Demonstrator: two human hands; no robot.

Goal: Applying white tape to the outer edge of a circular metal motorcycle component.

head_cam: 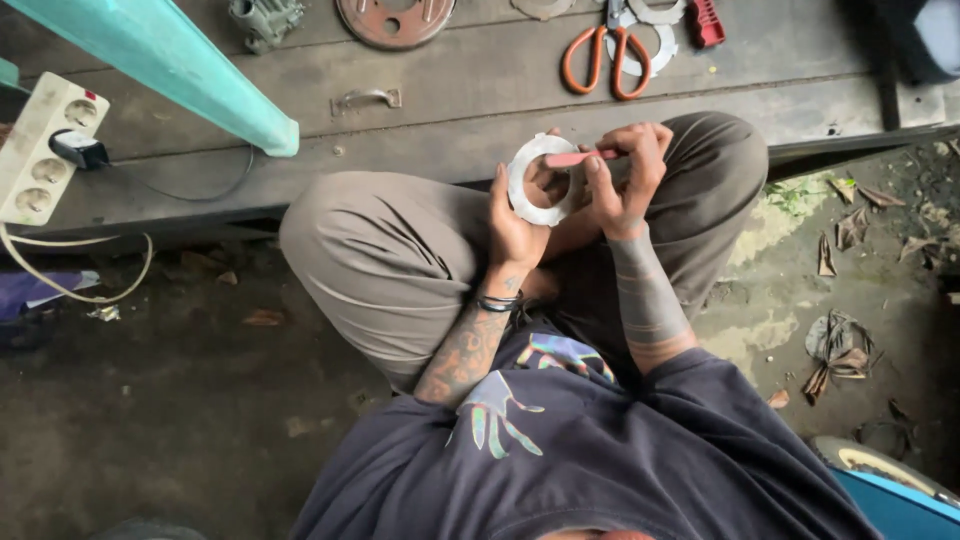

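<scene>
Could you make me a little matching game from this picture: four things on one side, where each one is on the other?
Things:
1. pale ring
2. scissors
3. power strip
4. pink tool

Places:
A. far left on the boards
B. in the left hand
C. in the right hand
D. on the boards above the knees

Pairs: 1-B, 2-D, 3-A, 4-C

Bare planks lie open across the wooden surface [480,75] just beyond the raised knees. Farther back, orange-handled scissors [605,55], pale flat rings [655,40] and a rusty disc [395,18] crowd the far edge. A turquoise post [180,65] and a white power strip [40,145] block the left.
</scene>
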